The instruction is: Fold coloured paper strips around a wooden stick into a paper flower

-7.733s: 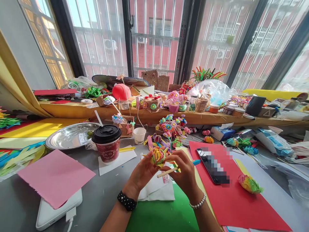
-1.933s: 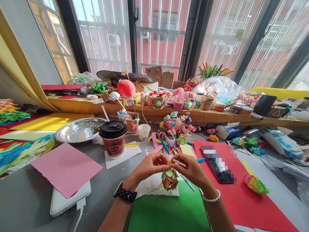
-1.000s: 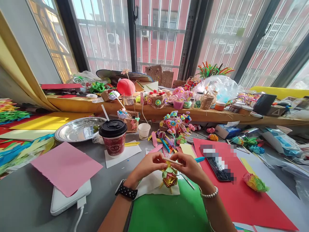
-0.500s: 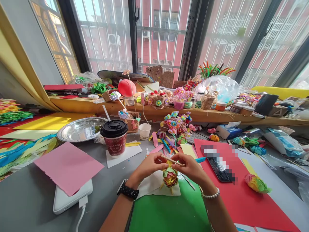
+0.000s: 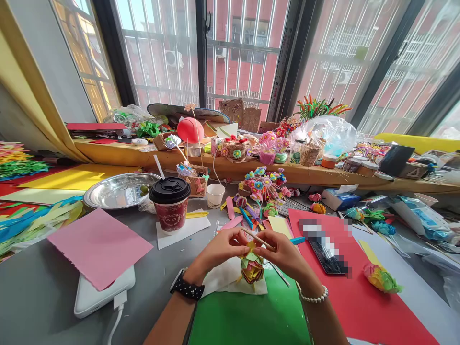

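My left hand (image 5: 223,247) is closed, its thumb and index finger pinching at the yellow tip (image 5: 250,246) of a folded paper flower. My right hand (image 5: 283,251) is closed around a thin wooden stick (image 5: 254,236), which slants over that tip with its far end near my left fingers. Below both hands hangs or rests the paper flower (image 5: 252,273), with green upper petals and yellow and reddish lower ones. Under it are a white sheet (image 5: 223,280) and a green mat (image 5: 247,316). Tweezers (image 5: 282,277) lie beside my right wrist.
A lidded cup (image 5: 170,211) with a straw stands left, by a metal plate (image 5: 108,194). Pink paper (image 5: 100,244) lies over a white power bank (image 5: 104,292). Right, a phone (image 5: 325,251) and another paper flower (image 5: 383,279) sit on red paper (image 5: 366,306). Crafts crowd the back ledge.
My left fingers have shifted from the stick's end down to the flower's yellow tip. The stick stays in my right hand. The view has shifted slightly.
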`<state>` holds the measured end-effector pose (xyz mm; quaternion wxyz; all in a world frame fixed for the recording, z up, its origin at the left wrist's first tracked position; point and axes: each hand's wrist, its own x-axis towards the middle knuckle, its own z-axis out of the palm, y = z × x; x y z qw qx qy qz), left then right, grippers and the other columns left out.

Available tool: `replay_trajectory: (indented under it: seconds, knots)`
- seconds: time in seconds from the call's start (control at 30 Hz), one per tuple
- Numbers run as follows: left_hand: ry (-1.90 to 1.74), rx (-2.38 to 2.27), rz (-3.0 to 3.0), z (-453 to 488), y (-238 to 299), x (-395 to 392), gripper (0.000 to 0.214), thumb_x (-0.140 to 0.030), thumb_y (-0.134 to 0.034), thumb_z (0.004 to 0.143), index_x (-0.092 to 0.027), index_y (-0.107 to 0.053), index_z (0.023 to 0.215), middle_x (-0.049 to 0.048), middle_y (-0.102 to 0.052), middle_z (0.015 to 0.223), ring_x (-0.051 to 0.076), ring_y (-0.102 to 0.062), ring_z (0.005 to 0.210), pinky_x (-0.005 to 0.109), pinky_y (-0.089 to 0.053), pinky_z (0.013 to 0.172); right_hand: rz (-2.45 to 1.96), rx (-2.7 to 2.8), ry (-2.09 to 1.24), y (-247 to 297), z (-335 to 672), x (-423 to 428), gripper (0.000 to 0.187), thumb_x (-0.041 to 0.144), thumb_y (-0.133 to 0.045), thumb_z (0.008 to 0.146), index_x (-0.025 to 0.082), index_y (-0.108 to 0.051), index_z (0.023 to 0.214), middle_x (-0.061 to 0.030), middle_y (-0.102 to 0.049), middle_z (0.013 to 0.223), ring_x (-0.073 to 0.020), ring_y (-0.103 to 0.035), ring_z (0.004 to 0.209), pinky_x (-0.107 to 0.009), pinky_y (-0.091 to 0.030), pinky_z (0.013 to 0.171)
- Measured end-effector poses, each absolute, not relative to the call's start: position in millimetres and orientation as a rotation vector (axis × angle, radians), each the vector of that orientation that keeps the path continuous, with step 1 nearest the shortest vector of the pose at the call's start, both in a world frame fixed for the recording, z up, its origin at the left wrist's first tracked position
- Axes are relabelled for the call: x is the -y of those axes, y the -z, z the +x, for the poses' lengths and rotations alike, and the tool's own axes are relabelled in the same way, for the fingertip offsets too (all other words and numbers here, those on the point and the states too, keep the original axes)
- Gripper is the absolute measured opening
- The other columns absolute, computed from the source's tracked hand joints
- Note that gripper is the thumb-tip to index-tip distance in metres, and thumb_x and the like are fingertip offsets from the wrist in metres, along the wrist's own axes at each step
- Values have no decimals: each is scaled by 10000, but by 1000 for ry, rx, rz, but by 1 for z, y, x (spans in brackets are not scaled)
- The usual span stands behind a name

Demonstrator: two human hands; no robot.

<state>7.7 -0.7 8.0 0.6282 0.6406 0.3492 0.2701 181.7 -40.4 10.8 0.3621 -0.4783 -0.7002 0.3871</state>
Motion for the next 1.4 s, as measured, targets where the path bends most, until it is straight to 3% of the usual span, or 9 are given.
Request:
replay_trajectory:
  seconds: [0.73,1.03,1.4]
  knots:
    - [-587,-795,1477,4,-5,-4,299,-318,-684,556,-130,-572,761,14,-582,749,130,-531,706,253,-415,645,-1247,1773,-1032,-10,181,38,172,308,-566,706,155,-556,784,-8,-580,712,-107,-496,589,-204,-379,495]
    - [-592,-837,1454,6,-3,-4,263,-278,-682,534,-136,-535,699,-33,-533,649,100,-497,610,240,-394,601,-1277,1748,-1009,-10,176,39,139,270,-559,699,149,-553,765,6,-558,696,-89,-470,566,-187,-341,471]
    - [-596,-856,1490,6,-5,-2,240,-288,-656,580,-125,-543,715,-12,-540,707,108,-511,661,228,-410,601,-1272,1744,-1031,-7,177,38,129,264,-556,708,148,-539,762,-6,-571,707,-108,-484,612,-205,-372,524]
